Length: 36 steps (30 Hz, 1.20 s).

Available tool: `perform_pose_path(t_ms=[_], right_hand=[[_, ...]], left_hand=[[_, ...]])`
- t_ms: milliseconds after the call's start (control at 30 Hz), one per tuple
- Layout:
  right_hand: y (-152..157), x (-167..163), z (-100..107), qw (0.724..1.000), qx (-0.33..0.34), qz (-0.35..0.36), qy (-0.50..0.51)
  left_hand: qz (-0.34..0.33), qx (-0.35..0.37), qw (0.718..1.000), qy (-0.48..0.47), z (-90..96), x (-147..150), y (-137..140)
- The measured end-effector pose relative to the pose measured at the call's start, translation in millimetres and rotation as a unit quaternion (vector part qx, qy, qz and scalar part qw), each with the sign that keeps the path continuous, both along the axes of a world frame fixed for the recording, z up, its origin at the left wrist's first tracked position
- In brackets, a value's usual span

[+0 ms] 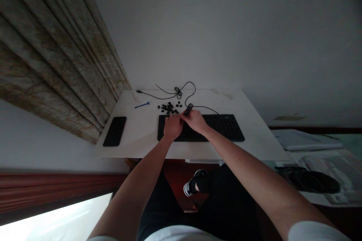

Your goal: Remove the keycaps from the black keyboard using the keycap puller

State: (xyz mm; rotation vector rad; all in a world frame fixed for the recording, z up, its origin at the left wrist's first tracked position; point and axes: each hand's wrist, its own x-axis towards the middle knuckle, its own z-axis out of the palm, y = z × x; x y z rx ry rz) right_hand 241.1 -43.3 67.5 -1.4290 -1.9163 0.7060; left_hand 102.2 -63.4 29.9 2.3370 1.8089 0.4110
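Observation:
A black keyboard (223, 128) lies along the table's front part. Over its middle, my right hand (196, 121) is closed around a slim dark tool (187, 110) with a shiny metal end pointing up and away. Its lower end is hidden by my fingers. Close beside it, my left hand (173, 126) lies over the keyboard's left part, fingers forward towards the far edge and thumb side near the right hand. Nothing shows in it. Just beyond the left fingers is a loose pile of small black keycaps (169, 108).
The keyboard's cable (195, 89) loops across the back of the white table (141, 130). A blue stick-like tool (142, 105) lies left of the keycaps, and a black phone (114, 131) near the left edge. Right of the table are papers (307, 139) and a dark bag-like object (313, 180).

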Motion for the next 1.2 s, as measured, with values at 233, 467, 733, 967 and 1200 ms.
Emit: perform_pose_path(t_ms=[233,467,733,967,1200], right_hand=[[3,1,0,1.0,0.016,0.013,-0.018],[0,1,0,1.0,0.013,0.009,0.009],[15,1,34,1.0,-0.026,0.015,0.001],[16,29,1,0.988,-0.036,-0.109,0.103],[-11,90,-36,0.96,0.029,-0.239,0.146]], left_hand=[[-0.001,0.001,1.0,0.019,0.4,1,0],[0.002,-0.002,1.0,0.022,1.6,2,-1],[-0.004,-0.003,1.0,0.005,3.7,0,-1],[0.016,-0.013,1.0,-0.02,5.0,-1,0],[0.02,-0.007,0.997,-0.077,4.3,-1,1]])
